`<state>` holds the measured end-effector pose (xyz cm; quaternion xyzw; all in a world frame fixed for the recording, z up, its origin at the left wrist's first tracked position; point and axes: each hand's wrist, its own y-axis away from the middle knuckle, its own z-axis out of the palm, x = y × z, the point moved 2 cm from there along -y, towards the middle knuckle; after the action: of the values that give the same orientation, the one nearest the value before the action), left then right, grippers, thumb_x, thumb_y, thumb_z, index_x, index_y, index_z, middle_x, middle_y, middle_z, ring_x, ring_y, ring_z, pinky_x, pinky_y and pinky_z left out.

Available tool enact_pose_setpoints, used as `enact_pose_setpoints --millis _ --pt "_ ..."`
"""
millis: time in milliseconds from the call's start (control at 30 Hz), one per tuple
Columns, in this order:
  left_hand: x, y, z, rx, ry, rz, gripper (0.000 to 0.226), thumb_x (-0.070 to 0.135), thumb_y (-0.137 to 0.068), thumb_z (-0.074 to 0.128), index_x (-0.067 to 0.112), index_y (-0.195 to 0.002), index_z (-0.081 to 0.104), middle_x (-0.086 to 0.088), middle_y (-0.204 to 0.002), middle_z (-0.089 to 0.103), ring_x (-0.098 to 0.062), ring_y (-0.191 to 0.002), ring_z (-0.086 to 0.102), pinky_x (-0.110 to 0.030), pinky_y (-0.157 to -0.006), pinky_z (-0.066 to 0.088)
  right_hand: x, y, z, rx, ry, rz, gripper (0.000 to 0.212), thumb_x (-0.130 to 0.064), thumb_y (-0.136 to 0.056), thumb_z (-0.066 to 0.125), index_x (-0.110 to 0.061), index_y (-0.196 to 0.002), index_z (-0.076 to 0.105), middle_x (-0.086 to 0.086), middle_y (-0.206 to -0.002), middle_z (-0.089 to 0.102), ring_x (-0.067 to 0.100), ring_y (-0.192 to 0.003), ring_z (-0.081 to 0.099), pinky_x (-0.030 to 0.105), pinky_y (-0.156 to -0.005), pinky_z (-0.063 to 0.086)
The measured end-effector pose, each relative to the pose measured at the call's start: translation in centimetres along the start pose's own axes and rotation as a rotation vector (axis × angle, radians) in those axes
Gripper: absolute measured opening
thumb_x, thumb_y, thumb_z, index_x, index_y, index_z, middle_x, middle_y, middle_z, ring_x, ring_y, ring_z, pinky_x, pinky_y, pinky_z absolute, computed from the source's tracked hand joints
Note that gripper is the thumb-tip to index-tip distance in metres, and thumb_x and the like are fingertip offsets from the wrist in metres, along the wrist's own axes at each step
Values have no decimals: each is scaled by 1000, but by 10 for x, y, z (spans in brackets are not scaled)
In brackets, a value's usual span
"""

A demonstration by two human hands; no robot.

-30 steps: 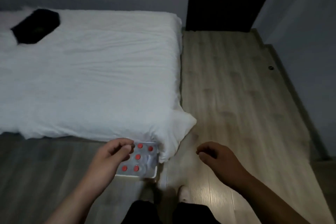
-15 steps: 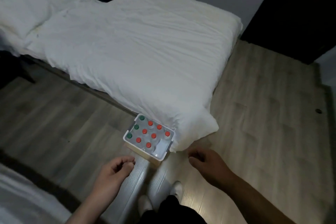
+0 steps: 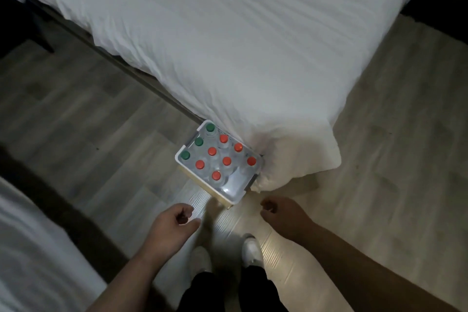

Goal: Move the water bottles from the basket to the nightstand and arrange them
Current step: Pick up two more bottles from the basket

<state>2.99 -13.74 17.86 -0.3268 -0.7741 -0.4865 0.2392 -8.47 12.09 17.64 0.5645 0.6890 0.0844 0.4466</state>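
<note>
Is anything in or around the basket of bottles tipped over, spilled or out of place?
Nothing stands out. The bottles stand upright in the basket with caps on, and the floor around it shows no spill. Only the bed cover corner hangs against the basket's far side.

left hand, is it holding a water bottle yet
No, the left hand hangs loosely curled and empty, short of the basket where the water bottles stand.

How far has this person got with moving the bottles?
Nothing looks done: ten capped bottles stand in the basket by the bed. The left hand and right hand hover near it, empty. Every bottle is left to move; no nightstand shows.
</note>
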Motion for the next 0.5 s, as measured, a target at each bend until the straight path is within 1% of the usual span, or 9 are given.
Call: enact_pose_setpoints --millis 67,133,167,200,233,300,400,433,500 --pt "-14 -30 18 -16 -103 2 29 43 -62 71 24 -82 64 5 -81 63 -14 -77 60 -27 -75 47 16 -34 8 -7 88 -32 35 -32 -88 61 -18 -120 62 0 -114 66 13 -100 59 19 -82 39" --pt "-26 -60 36 -50 -265 -9 45 46 -66 75 27 -106 66 4 -102 67 -15 -95 63 -29 -88 50 31 -66 15 -19 261 -73 43 -37 -90 55 -20 -130 54 1 -129 59 18 -117 55 24 -94 40" --pt "-29 -74 44 -62 -360 -3 54 46 -70 76 25 -118 63 3 -114 66 -15 -105 62 -30 -94 49 36 -82 17 -18 347 -89 45 -38 -91 53 -21 -132 50 1 -132 57 20 -121 53 27 -98 39" --pt "-32 -88 52 -69 -444 26 59 48 -73 74 25 -125 60 3 -123 63 -16 -113 60 -30 -97 47 41 -97 19 -19 407 -96 45 -37 -91 52 -21 -133 49 1 -133 56 21 -122 53 30 -99 40" --pt "-31 -101 59 -65 -503 67 60 49 -75 73 26 -128 58 4 -127 61 -17 -118 58 -30 -98 46 44 -111 21 -6 437 -113 43 -36 -90 52 -21 -131 49 1 -130 57 22 -120 54 31 -97 42" --pt "-31 -127 70 -34 -555 137 57 53 -73 67 31 -125 57 5 -126 61 -18 -117 58 -31 -94 48 48 -137 24 31 471 -181 38 -33 -89 53 -19 -125 52 3 -123 59 23 -114 58 32 -94 44" --pt "-33 -163 83 12 -543 202 46 63 -69 60 37 -107 58 11 -110 65 -17 -102 65 -36 -84 55 49 -171 28 95 433 -271 39 -28 -85 58 -17 -122 54 8 -118 63 28 -107 62 38 -92 50" --pt "-36 -172 86 14 -559 208 44 64 -69 59 37 -104 57 12 -106 65 -16 -98 65 -37 -81 56 49 -179 29 108 419 -279 40 -27 -84 60 -17 -122 53 8 -117 63 30 -105 62 40 -90 51" --pt "-41 -187 94 7 -591 212 42 61 -70 60 36 -104 56 10 -105 64 -16 -96 64 -39 -80 56 51 -197 34 134 467 -281 46 -28 -84 59 -15 -127 49 9 -121 60 30 -105 62 38 -87 50"
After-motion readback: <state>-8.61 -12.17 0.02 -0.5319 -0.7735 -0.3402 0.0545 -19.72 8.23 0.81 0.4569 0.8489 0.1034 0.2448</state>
